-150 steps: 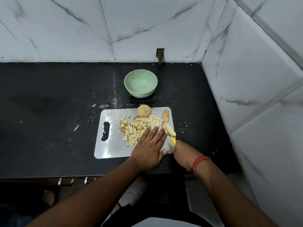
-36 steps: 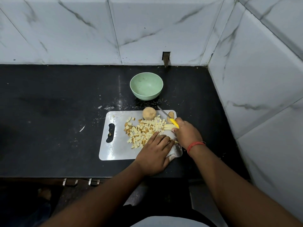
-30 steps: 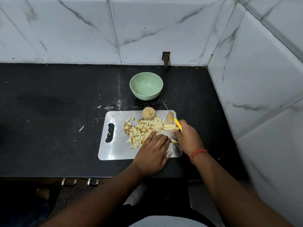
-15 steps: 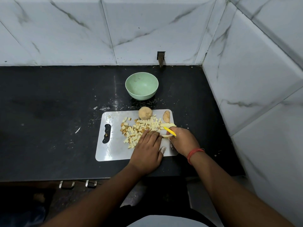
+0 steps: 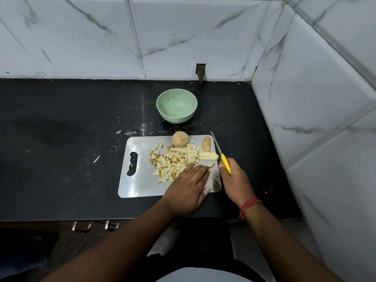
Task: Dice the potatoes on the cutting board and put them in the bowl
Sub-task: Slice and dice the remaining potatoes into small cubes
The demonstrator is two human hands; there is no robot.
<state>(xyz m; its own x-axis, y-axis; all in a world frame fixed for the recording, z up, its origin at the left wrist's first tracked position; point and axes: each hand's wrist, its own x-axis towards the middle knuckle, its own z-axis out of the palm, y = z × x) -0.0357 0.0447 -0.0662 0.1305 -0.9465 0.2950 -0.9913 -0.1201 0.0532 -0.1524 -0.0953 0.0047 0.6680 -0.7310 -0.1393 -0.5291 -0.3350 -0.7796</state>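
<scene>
On board: left hand (image 5: 188, 189) flat, fingers straight, beside pale diced potato cubes (image 5: 175, 160);
Right hand (image 5: 234, 178): grips yellow-handled knife (image 5: 220, 152);
Behind: green bowl (image 5: 176, 105)

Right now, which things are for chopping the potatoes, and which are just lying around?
For the job: cutting board, potato cubes, potato strips, whole potato, potato slice, knife in the right hand, green bowl, left hand.

Just lying about: white scraps on the counter, drawer handles.
</scene>
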